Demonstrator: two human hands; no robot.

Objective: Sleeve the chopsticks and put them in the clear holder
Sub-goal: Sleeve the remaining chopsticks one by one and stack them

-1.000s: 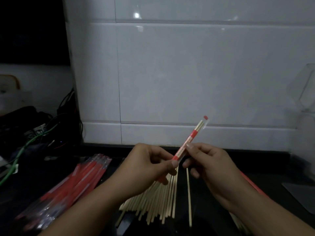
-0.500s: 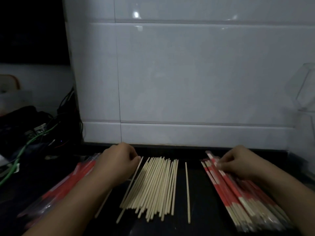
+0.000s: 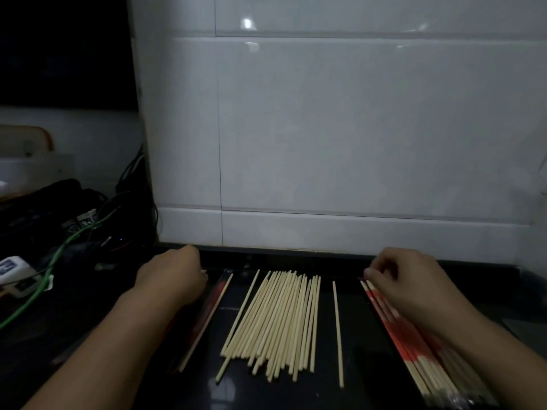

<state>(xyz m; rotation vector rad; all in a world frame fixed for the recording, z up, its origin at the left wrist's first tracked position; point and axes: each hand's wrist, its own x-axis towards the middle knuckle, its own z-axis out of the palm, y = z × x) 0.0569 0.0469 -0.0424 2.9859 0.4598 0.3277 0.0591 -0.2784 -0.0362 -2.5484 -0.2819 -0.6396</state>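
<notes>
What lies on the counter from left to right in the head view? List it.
Cables → left hand → loose chopstick pile → single chopstick → right hand on the sleeved chopsticks.

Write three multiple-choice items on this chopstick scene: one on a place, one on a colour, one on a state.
1. Where does the single chopstick lie?
A. Between the bare chopsticks and the sleeved chopsticks
B. Left of the left hand
C. Against the wall

2. What colour marks the sleeves of the sleeved chopsticks?
A. Blue
B. Red
C. Green

3. How do the bare chopsticks lie?
A. Upright in a cup
B. Bundled in the left hand
C. Flat on the counter

Key: 1 A, it lies alone in the gap between both piles. 2 B, red bands show beneath the right hand. 3 C, they are fanned on the dark counter.
</notes>
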